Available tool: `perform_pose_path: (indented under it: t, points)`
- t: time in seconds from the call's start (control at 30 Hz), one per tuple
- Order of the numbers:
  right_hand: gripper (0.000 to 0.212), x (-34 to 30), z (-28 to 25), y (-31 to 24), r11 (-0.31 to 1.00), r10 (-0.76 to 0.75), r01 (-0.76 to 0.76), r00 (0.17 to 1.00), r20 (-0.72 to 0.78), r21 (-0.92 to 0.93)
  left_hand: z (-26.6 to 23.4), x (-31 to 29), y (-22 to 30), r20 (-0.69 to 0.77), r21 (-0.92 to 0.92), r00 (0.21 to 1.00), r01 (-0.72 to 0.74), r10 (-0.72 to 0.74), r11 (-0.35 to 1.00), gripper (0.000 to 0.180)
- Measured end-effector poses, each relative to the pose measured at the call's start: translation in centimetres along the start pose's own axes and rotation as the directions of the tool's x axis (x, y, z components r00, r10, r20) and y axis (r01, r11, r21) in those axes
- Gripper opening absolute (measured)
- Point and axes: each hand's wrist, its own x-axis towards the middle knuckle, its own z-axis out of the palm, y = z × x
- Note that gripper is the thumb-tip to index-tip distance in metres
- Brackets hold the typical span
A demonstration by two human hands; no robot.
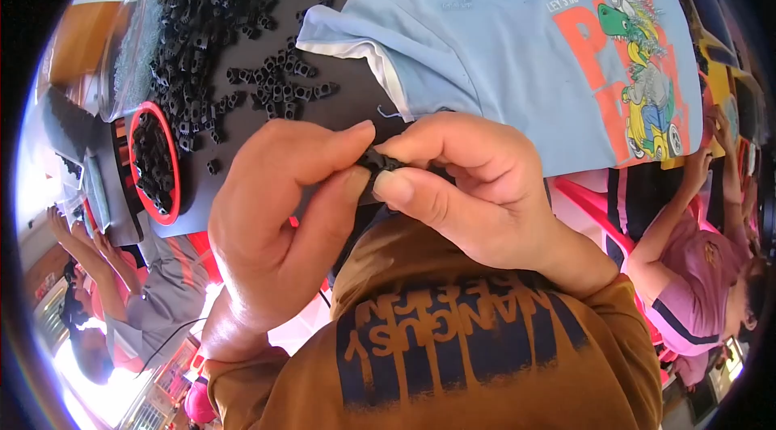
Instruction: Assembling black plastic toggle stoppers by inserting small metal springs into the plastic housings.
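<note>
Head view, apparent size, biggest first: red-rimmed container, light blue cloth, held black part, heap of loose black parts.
1. Light blue cloth
2. Heap of loose black parts
3. Red-rimmed container
4. Held black part, pinched between left hand and right hand; partly hidden by fingers, yet clearly smallest.

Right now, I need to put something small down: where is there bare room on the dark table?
Two patches of the dark table look mostly bare: one between the scattered black plastic parts and the pale-blue T-shirt, another between the red-rimmed basket and the left hand, bar one loose part. The upper left is crowded with a heap of similar parts.
</note>
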Motion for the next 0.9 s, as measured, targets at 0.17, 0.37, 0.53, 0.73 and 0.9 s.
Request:
perform_pose_path:
  t: [0.17, 0.37, 0.53, 0.73, 0.9]
  points:
    - [0.008, 0.5, 1.0, 0.0, 0.969, 0.054, -0.024, 0.992, -0.115, 0.245, 1.3, -0.3, 1.2, -0.088, -0.015, 0.994, 0.062, -0.063, 0.998, 0.043]
    - [0.006, 0.4, 0.8, -0.1, 0.968, 0.037, -0.008, 0.993, -0.114, 0.249, 1.4, -0.4, 1.1, -0.057, 0.207, 0.998, -0.026, 0.039, 0.978, 0.041]
    - [0.006, 0.4, 0.9, 0.4, 0.985, -0.003, 0.026, 0.991, -0.131, 0.171, 2.2, -0.6, 0.2, -0.095, 0.109, 0.988, -0.114, 0.124, 0.987, 0.034]
    - [0.016, 0.4, -0.2, -0.1, 0.974, 0.029, -0.033, 0.999, 0.021, 0.224, 2.5, -0.1, 0.3, -0.15, 0.133, 0.98, -0.109, 0.128, 0.985, 0.043]
    - [0.019, 0.8, -1.0, -1.4, 0.949, 0.197, -0.208, 0.978, 0.071, 0.238, 2.6, 0.1, 0.6, -0.147, 0.147, 0.987, -0.039, 0.061, 0.988, 0.045]
